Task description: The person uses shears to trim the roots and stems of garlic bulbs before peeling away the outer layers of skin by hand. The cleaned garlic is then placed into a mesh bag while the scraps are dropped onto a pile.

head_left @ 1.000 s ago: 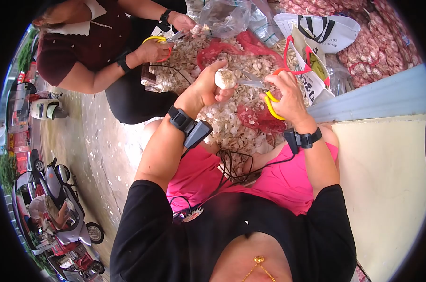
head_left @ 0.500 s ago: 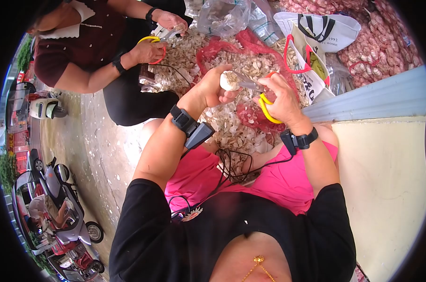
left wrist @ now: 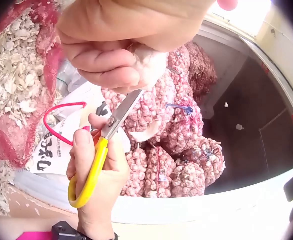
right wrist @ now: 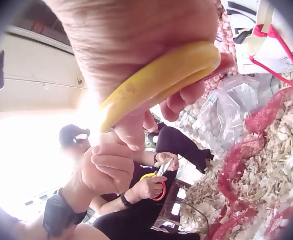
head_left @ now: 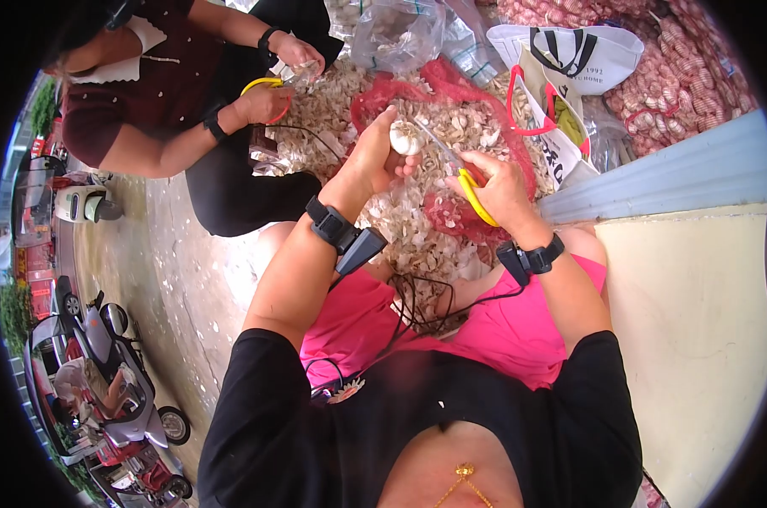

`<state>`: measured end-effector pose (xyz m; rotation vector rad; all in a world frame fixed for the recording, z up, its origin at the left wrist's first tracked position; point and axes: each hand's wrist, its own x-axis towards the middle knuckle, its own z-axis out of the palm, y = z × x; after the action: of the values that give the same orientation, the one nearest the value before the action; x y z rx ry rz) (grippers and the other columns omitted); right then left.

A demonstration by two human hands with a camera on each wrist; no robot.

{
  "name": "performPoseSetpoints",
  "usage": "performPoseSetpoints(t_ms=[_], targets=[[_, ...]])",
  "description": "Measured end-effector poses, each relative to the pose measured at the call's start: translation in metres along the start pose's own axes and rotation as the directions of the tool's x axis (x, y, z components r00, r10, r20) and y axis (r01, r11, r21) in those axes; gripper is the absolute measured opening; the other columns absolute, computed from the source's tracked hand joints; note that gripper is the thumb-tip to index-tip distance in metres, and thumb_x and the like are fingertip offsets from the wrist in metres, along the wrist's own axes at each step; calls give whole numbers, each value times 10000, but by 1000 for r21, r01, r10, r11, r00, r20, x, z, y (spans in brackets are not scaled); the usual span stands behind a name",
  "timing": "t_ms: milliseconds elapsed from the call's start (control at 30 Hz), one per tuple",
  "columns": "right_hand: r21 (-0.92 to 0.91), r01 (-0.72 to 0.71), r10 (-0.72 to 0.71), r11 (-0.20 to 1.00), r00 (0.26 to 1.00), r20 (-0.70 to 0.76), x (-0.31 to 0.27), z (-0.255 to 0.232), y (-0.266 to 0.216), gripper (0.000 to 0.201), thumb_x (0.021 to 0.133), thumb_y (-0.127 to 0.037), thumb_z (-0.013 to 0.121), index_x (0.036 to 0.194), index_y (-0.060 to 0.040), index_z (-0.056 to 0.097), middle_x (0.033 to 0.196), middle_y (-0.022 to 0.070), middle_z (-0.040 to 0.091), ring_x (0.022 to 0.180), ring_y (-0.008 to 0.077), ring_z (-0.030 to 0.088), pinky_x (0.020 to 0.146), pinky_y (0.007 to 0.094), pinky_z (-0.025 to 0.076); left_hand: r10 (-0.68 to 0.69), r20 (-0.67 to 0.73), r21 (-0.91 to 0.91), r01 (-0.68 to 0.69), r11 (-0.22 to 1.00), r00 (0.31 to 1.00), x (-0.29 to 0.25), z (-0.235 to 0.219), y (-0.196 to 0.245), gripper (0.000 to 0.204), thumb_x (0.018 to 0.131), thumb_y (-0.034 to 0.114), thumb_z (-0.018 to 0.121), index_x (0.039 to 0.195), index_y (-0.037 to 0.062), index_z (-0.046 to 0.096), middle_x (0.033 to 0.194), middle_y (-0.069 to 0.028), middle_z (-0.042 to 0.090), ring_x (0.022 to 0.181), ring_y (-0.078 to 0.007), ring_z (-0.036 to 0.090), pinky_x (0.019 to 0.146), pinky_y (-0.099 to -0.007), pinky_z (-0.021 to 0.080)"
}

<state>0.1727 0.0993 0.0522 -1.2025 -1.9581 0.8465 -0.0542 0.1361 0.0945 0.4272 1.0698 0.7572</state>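
Note:
A white garlic bulb (head_left: 405, 138) sits in my left hand (head_left: 373, 157), the fingers curled round it from below. My right hand (head_left: 504, 190) grips a pair of scissors with a yellow handle loop (head_left: 477, 200). Their metal blades (head_left: 437, 144) point up and left, the tips close beside the bulb. From the left wrist, the blade (left wrist: 122, 115) reaches up to just under the bulb (left wrist: 152, 65), which the fingers partly hide. Beneath both hands lies a heap of garlic skins (head_left: 413, 222) with a red mesh bag (head_left: 464, 212) in it.
Another person (head_left: 138, 106) at the upper left works with yellow-handled scissors (head_left: 261, 84). A white tote bag (head_left: 599, 57) with red handles stands right of the heap, before mesh sacks of garlic (head_left: 684, 85). Black cables (head_left: 417, 300) cross my lap. A pale wall (head_left: 688, 339) is at my right.
The bulb has turned in my left hand and moved slightly left. My right hand with the scissors has shifted left and down, and the blades have swung more upright.

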Motion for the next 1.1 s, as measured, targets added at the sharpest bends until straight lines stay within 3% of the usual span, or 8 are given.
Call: performPoseSetpoints(t_ms=[67, 200, 533, 667, 767, 833, 967, 1100], targets=[[285, -129, 137, 950, 990, -8, -1, 10, 11, 454, 766, -269, 832, 1088, -25, 624, 752, 89, 628, 670, 187, 586, 630, 322, 475, 21, 6, 22, -22, 1000, 1000, -1, 0, 1, 577, 1018, 515, 298, 918, 24, 584, 653, -83, 563, 513, -160, 480, 453, -277, 323], [31, -14, 15, 999, 999, -47, -2, -3, -8, 466, 746, -268, 846, 1082, -56, 603, 824, 64, 565, 713, 206, 564, 647, 342, 472, 76, -78, 87, -69, 994, 994, -7, 9, 1, 587, 1021, 542, 280, 927, 53, 591, 658, -74, 568, 535, -168, 497, 502, -283, 348], [-144, 100, -119, 984, 984, -133, -2, -1, -6, 442, 717, -261, 854, 1076, -90, 661, 821, 78, 644, 650, 238, 617, 614, 358, 510, 81, -18, 155, -77, 985, 997, -1, 3, -6, 565, 1028, 547, 262, 961, 78, 569, 671, -61, 572, 551, -150, 505, 497, -280, 345], [-81, 94, -108, 992, 975, -194, 1, 3, -7, 425, 719, -282, 855, 1048, -94, 663, 770, 75, 645, 599, 237, 615, 579, 359, 503, 225, -57, 240, -205, 949, 973, -4, 13, -8, 587, 1033, 553, 235, 940, 83, 574, 681, -53, 572, 571, -141, 506, 504, -280, 348], [40, -160, 163, 986, 982, -96, 1, 2, -11, 423, 727, -282, 852, 1047, -89, 654, 816, 80, 636, 661, 233, 617, 610, 360, 503, 244, -78, 193, -225, 955, 967, -4, 17, -7, 596, 1033, 559, 232, 930, 85, 578, 683, -46, 568, 578, -137, 501, 504, -275, 341], [-1, 59, -58, 998, 986, -158, 1, 4, -9, 405, 741, -268, 841, 1053, -98, 646, 862, 85, 618, 732, 224, 612, 645, 360, 498, 238, -97, 167, -220, 961, 966, -5, 19, -6, 596, 1033, 560, 237, 927, 84, 580, 682, -44, 565, 578, -136, 495, 502, -272, 335], [-19, 52, -54, 998, 994, -98, 1, -2, -7, 395, 744, -235, 829, 1064, -101, 640, 901, 91, 606, 808, 245, 619, 689, 377, 508, 157, -36, 142, -151, 978, 987, -7, 11, -2, 596, 1036, 540, 234, 935, 61, 575, 645, -45, 532, 535, -140, 455, 477, -275, 304], [-189, 204, -234, 961, 960, -153, 3, -6, -9, 390, 731, -202, 823, 1072, -111, 655, 876, 85, 620, 785, 294, 636, 667, 390, 526, 116, -66, 173, -104, 980, 991, -8, 10, -1, 594, 1038, 527, 225, 943, 49, 564, 609, -49, 502, 490, -137, 422, 447, -274, 277]])
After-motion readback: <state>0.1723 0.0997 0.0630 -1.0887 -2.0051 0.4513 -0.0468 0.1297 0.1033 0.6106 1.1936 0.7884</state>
